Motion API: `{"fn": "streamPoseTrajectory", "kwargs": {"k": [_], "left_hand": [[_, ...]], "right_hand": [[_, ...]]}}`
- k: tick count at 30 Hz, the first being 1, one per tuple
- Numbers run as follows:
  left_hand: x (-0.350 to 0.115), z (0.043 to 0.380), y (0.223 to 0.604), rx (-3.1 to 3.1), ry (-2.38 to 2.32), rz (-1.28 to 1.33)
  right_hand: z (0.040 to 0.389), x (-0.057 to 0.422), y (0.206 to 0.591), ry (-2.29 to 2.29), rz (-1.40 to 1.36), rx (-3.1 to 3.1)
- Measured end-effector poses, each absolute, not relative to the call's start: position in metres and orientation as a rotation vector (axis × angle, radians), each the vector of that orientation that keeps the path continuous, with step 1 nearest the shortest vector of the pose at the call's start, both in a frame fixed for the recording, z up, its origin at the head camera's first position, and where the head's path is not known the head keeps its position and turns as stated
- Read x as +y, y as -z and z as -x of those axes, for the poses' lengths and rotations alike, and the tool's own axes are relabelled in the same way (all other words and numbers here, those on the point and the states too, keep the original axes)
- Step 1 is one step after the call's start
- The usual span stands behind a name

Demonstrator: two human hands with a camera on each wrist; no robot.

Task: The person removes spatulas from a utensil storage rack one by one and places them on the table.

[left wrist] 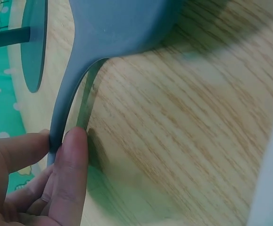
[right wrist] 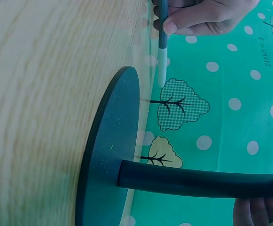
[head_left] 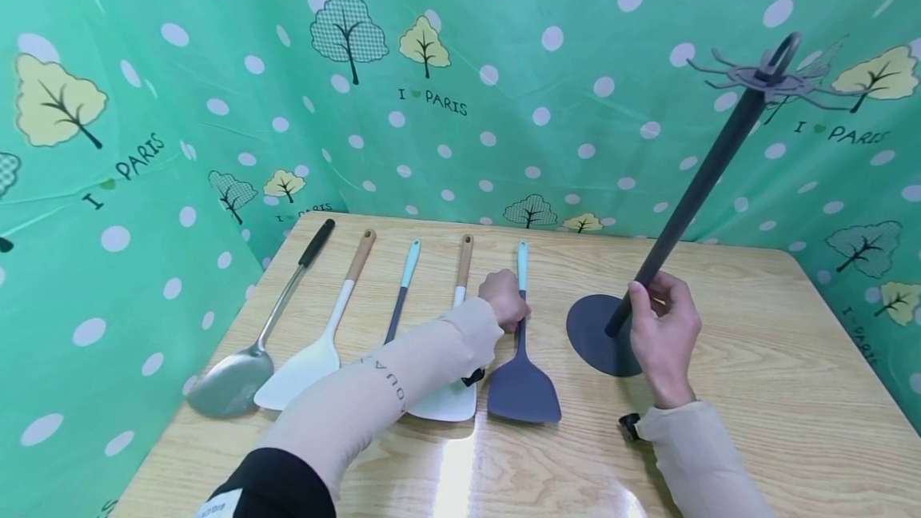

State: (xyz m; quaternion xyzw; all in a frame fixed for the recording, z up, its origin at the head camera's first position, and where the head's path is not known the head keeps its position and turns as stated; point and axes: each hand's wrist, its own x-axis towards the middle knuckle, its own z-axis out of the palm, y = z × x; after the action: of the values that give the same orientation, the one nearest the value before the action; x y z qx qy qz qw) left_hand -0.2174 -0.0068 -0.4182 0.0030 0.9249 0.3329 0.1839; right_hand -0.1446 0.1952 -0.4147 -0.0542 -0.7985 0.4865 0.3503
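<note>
A dark grey turner spatula [head_left: 524, 392] with a light blue handle lies on the table, its blade toward me. My left hand [head_left: 505, 298] pinches its shaft just below the blue part; the left wrist view shows thumb and fingers on the grey neck [left wrist: 63, 113]. To its right, a dark utensil stand [head_left: 691, 206] rises from a round base [right wrist: 110, 136] and carries a ring of hooks [head_left: 780, 85] and a top loop. My right hand [head_left: 665, 334] holds the lower part of the pole, fingers behind it and thumb in front.
Left of the grey spatula, several utensils lie in a row: a white turner [head_left: 449, 404] with wooden handle partly under my left sleeve, a blue-handled utensil [head_left: 399, 298], another white turner [head_left: 305, 366] and a steel wok turner [head_left: 233, 382]. A green patterned cloth [head_left: 446, 150] hangs behind the table.
</note>
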Motion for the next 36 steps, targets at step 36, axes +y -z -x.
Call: {"fn": "streamPoseTrajectory", "kwargs": {"k": [36], "left_hand": [[-0.0061, 0.2220, 0.4209, 2.595, -0.922, -0.074]], "right_hand": [[0.1483, 0.1998, 0.4177, -1.258, 0.127, -2.072]]}}
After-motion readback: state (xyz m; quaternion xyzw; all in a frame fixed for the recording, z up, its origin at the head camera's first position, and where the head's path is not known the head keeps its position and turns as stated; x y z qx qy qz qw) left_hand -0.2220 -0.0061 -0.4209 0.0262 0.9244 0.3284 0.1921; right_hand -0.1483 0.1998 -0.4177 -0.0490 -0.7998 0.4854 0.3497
